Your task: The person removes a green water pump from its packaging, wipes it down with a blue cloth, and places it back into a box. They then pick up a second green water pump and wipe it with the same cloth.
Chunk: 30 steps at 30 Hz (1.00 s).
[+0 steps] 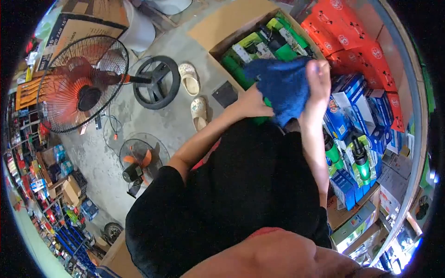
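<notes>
A blue cloth (285, 88) is bunched between my two hands, just over the near edge of an open cardboard box (232, 85). My right hand (319, 85) is closed on the cloth's right side, fingers pointing up. On its left side my left hand (255, 103) is closed, its fingers mostly hidden behind the cloth. Bits of a green thing (266, 101) show beside and below my left hand; the cloth hides the rest. Inside the box lie several green-and-black packaged items (278, 44).
Red boxes (340, 28) and blue boxes (352, 106) are stacked at right, with green packaged torch-like items (362, 162) nearer. On the floor at left are a standing fan (88, 97), a smaller fan (139, 162) and clogs (189, 78). Stocked shelves (41, 194) line the far left.
</notes>
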{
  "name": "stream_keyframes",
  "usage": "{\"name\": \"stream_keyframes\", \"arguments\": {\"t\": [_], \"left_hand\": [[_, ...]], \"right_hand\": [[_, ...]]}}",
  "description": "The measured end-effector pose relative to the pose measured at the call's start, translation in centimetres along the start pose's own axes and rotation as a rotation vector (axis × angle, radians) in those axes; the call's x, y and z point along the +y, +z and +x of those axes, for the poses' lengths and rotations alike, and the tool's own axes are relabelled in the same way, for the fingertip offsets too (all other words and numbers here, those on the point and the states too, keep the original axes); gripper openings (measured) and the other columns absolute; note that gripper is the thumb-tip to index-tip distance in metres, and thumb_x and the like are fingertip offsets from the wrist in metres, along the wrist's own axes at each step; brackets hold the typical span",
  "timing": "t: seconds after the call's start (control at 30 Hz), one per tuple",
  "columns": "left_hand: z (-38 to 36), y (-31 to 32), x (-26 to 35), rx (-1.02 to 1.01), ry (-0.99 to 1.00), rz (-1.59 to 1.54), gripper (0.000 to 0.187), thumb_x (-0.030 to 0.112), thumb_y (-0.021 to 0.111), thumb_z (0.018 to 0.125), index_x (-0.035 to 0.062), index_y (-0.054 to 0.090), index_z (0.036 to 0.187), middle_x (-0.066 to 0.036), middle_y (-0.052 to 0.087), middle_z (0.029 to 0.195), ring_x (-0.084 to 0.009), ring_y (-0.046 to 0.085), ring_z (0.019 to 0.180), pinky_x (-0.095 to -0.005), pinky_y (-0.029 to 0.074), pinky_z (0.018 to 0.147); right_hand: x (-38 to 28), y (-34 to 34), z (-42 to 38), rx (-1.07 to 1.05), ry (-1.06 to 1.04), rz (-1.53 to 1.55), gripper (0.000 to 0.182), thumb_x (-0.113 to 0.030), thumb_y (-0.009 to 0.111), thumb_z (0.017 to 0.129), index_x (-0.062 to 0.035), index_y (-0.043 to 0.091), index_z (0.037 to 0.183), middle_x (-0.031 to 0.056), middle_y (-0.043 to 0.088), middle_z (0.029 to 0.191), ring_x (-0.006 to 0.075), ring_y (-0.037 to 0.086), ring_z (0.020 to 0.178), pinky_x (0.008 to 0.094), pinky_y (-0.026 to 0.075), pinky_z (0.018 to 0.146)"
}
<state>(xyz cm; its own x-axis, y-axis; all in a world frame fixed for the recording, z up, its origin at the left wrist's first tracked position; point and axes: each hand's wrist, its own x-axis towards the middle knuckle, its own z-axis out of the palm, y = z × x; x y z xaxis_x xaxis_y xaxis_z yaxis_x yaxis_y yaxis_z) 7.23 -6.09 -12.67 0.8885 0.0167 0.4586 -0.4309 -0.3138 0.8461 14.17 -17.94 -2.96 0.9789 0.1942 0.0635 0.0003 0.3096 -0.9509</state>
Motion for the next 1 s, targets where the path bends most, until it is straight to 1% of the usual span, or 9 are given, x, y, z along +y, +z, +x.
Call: {"name": "stream_keyframes", "arguments": {"t": [0.07,0.17,0.43,0.53,0.57,0.6,0.7,0.9,1.0], "left_hand": [[0.1,-0.3,0.6,-0.041,0.018,-0.221,0.075,0.019,0.080,0.061,0.0043,0.048,0.127,-0.012,0.051,0.128,-0.0230,0.047,0.120,-0.0361,0.034,0.104],[0.0,-0.9,0.4,-0.279,-0.182,-0.336,0.063,0.021,0.082,0.063,0.0035,0.055,0.118,-0.010,0.060,0.114,-0.0196,0.055,0.106,-0.0341,0.040,0.098],[0.2,-0.8,-0.7,-0.272,-0.161,-0.530,0.054,0.019,0.082,0.066,0.0026,0.057,0.110,-0.002,0.064,0.095,-0.0144,0.060,0.087,-0.0299,0.047,0.082],[0.2,-1.1,0.5,-0.253,-0.381,-0.616,0.060,0.017,0.081,0.065,0.0008,0.051,0.115,-0.004,0.064,0.097,-0.0143,0.058,0.091,-0.0294,0.046,0.085],[-0.1,-1.2,0.4,-0.255,-0.374,-0.615,0.060,0.017,0.081,0.065,0.0008,0.051,0.115,-0.004,0.064,0.097,-0.0143,0.058,0.091,-0.0294,0.046,0.085],[-0.9,-1.3,0.1,-0.244,-0.462,-0.603,0.067,0.018,0.081,0.064,-0.0004,0.049,0.119,-0.006,0.064,0.099,-0.0162,0.058,0.093,-0.0306,0.045,0.087],[-0.7,-0.9,-0.7,-0.202,-0.408,-0.504,0.077,0.021,0.081,0.060,-0.0021,0.045,0.124,-0.010,0.064,0.102,-0.0207,0.059,0.095,-0.0335,0.044,0.090],[0.2,-0.6,-0.5,-0.133,-0.220,-0.305,0.077,0.022,0.078,0.057,-0.0032,0.048,0.124,-0.014,0.064,0.101,-0.0214,0.060,0.092,-0.0351,0.045,0.088],[-0.1,-0.6,-0.2,-0.164,-0.446,-0.336,0.073,0.020,0.077,0.057,-0.0021,0.050,0.121,-0.012,0.066,0.093,-0.0183,0.061,0.084,-0.0335,0.048,0.082]], "right_hand": [[-1.2,0.9,0.2,0.127,0.229,0.243,0.027,-0.038,0.044,0.098,-0.0146,0.048,0.084,0.0003,0.042,0.062,0.0126,0.040,0.057,0.0267,0.033,0.058],[-2.3,0.5,0.5,-0.332,0.355,0.539,0.034,-0.036,0.030,0.101,-0.0163,0.036,0.074,-0.0027,0.035,0.049,0.0124,0.028,0.047,0.0278,0.025,0.051],[0.2,-0.3,2.4,-0.610,0.469,0.741,0.033,-0.036,0.029,0.101,-0.0165,0.039,0.077,-0.0015,0.033,0.043,0.0138,0.028,0.044,0.0291,0.025,0.050],[0.0,1.2,1.3,-0.178,0.517,0.612,0.029,-0.036,0.038,0.099,-0.0138,0.045,0.081,0.0051,0.044,0.057,0.0195,0.043,0.057,0.0304,0.034,0.055],[3.2,-1.5,2.5,-0.425,0.483,0.746,0.025,-0.035,0.048,0.095,-0.0123,0.049,0.086,0.0054,0.057,0.075,0.0210,0.056,0.070,0.0301,0.045,0.065],[2.2,-0.6,1.1,-0.066,0.411,0.408,0.028,-0.036,0.046,0.096,-0.0087,0.054,0.100,0.0041,0.059,0.087,0.0189,0.056,0.083,0.0285,0.045,0.075],[1.3,-1.5,-0.1,-0.182,0.122,0.101,0.040,-0.034,0.044,0.094,-0.0042,0.053,0.119,0.0051,0.057,0.107,0.0167,0.053,0.100,0.0275,0.041,0.087],[1.5,-3.1,-1.7,-0.241,0.291,0.127,0.055,-0.030,0.046,0.088,0.0016,0.045,0.132,0.0112,0.048,0.132,0.0206,0.046,0.119,0.0310,0.031,0.104],[2.2,-3.7,-3.2,-0.173,0.348,-0.029,0.058,-0.018,0.057,0.087,0.0059,0.037,0.136,0.0129,0.047,0.133,0.0198,0.045,0.120,0.0319,0.031,0.104]]}}
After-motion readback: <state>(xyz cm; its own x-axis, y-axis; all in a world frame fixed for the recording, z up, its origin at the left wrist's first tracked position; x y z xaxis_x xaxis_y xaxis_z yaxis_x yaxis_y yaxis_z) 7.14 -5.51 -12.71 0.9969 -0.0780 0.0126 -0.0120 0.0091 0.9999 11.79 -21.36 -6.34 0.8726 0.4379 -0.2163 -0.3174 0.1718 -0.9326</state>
